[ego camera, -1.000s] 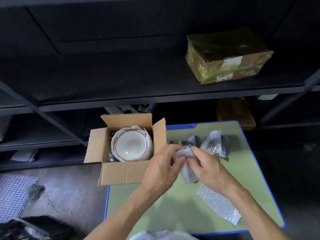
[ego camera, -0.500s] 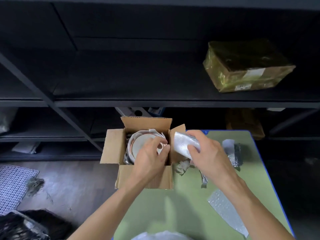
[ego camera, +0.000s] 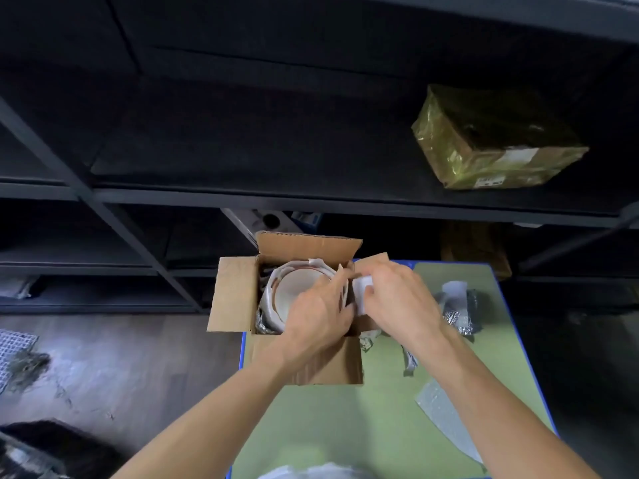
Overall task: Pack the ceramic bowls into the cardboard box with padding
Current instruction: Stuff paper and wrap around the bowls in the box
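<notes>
Dark shelving (ego camera: 242, 201) behind cardboard box (ego camera: 231, 299) at green table's (ego camera: 380, 426) corner. Inside box, paper-wrapped ceramic bowls (ego camera: 297, 288). Left hand (ego camera: 318, 323) over box, straightish fingers (ego camera: 337, 285) resting on bowls' rim. Right hand (ego camera: 401, 305) at box's right wall, pinching white padding sheet (ego camera: 362, 293).

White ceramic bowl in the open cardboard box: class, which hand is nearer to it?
Left. The left hand lies over the right rim of the white ceramic bowl; the right hand grips a white padding piece at the cardboard box's right wall.
</notes>
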A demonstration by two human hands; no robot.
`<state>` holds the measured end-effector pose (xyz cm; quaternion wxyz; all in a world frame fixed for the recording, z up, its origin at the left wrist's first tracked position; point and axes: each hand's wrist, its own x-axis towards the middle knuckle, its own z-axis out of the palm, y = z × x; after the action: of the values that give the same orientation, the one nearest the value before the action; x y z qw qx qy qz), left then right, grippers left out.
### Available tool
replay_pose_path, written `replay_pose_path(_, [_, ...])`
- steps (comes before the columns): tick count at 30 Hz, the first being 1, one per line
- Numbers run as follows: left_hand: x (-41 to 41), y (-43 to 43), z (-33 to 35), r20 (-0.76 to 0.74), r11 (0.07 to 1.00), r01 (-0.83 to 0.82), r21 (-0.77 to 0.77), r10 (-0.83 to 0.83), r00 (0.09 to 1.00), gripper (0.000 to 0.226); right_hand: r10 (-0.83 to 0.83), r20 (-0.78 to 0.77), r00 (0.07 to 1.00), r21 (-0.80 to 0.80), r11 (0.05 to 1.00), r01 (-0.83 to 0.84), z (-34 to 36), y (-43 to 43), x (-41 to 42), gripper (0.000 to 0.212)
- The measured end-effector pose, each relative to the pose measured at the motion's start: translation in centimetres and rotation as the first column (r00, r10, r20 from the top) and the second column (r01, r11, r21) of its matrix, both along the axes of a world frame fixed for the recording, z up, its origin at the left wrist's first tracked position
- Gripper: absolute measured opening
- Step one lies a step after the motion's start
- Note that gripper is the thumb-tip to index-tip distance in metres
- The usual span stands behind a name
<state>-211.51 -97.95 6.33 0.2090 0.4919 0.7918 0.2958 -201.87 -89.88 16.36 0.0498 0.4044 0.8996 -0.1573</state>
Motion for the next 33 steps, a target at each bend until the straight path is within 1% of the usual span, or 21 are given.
replay_pose_path(1, [0.1,0.0,-0.1,0.004,1.0,0.0,0.007,0.0,1.0,0.041,0.016,0.037,0.999,0.012,1.0,-0.016,0.2,-0.1,-0.3,0.033])
replay_pose_path(4, [0.0,0.1,-0.4,0.042,0.997,-0.072,0.015,0.072,0.997,0.024,0.018,0.116,0.993,0.043,0.999,-0.023,-0.1,-0.1,-1.1,0.011])
replay_pose_path(5, [0.0,0.1,-0.3,0.058,0.996,-0.087,0.007,0.086,0.995,0.022,0.016,0.158,0.987,0.046,0.999,-0.024,-0.4,-0.2,-1.4,0.018])
replay_pose_path(6, [0.0,-0.1,-0.3,0.075,0.996,-0.088,0.007,0.088,0.993,0.024,0.038,0.182,0.983,0.039,0.998,-0.046,-0.6,-0.4,-1.7,0.02])
replay_pose_path(8, [0.3,-0.7,-0.1,0.104,0.997,-0.067,0.028,0.064,0.993,0.035,0.079,0.199,0.977,0.057,0.994,-0.092,-1.2,-0.5,-2.3,0.006])
replay_pose_path(9, [0.3,-0.9,0.0,0.111,0.998,-0.052,0.042,0.047,0.993,0.038,0.094,0.206,0.974,0.071,0.991,-0.111,-1.7,-0.6,-2.6,0.011])
replay_pose_path(10, [0.3,-0.9,0.0,0.115,0.998,-0.041,0.054,0.035,0.993,0.039,0.118,0.211,0.97,0.085,0.987,-0.139,-2.0,-0.7,-3.0,0.017])
replay_pose_path(11, [0.3,-0.9,0.0,0.118,0.997,-0.036,0.062,0.028,0.993,0.036,0.14,0.247,0.959,0.103,0.98,-0.169,-2.5,-0.7,-3.4,0.02])
replay_pose_path(13, [0.2,-0.7,-0.2,0.147,0.997,-0.041,0.067,0.03,0.989,0.033,0.149,0.27,0.951,0.132,0.973,-0.19,-3.2,-0.8,-4.0,0.02])
replay_pose_path(17, [0.0,-1.0,-0.5,0.195,0.995,-0.059,0.082,0.042,0.98,0.039,0.091,0.191,0.977,0.078,0.991,-0.108,-4.1,-0.6,-3.8,0.022])
replay_pose_path(19, [-0.1,-1.2,-0.5,0.192,0.996,-0.045,0.08,0.029,0.981,0.046,0.12,0.187,0.975,0.062,0.989,-0.133,-3.9,-0.5,-3.1,0.024])
replay_pose_path(21, [-0.2,-1.2,-0.4,0.188,0.998,-0.045,0.053,0.034,0.982,0.05,0.132,0.194,0.972,0.085,0.985,-0.151,-3.6,-0.3,-2.7,0.022])
replay_pose_path(25, [-0.1,-1.0,-0.4,0.202,0.998,-0.057,0.036,0.049,0.978,0.045,0.131,0.246,0.961,0.102,0.982,-0.159,-3.6,-0.1,-2.9,0.021])
replay_pose_path(26, [-0.1,-1.0,-0.4,0.201,0.998,-0.055,0.041,0.045,0.978,0.043,0.133,0.236,0.963,0.114,0.98,-0.164,-3.7,-0.1,-3.1,0.021])
replay_pose_path(29, [-0.2,-1.0,-0.4,0.213,0.997,-0.063,0.053,0.05,0.976,0.035,0.132,0.148,0.98,0.155,0.976,-0.155,-4.0,0.1,-3.2,0.018])
replay_pose_path(32, [-0.1,-0.9,-0.5,0.203,0.996,-0.07,0.049,0.059,0.977,0.033,0.179,0.086,0.98,0.236,0.952,-0.194,-4.8,0.4,-2.5,0.018])
replay_pose_path(33, [0.0,-0.9,-0.5,0.197,0.995,-0.078,0.053,0.066,0.978,0.031,0.178,0.064,0.982,0.237,0.953,-0.189,-5.1,0.5,-2.3,0.018])
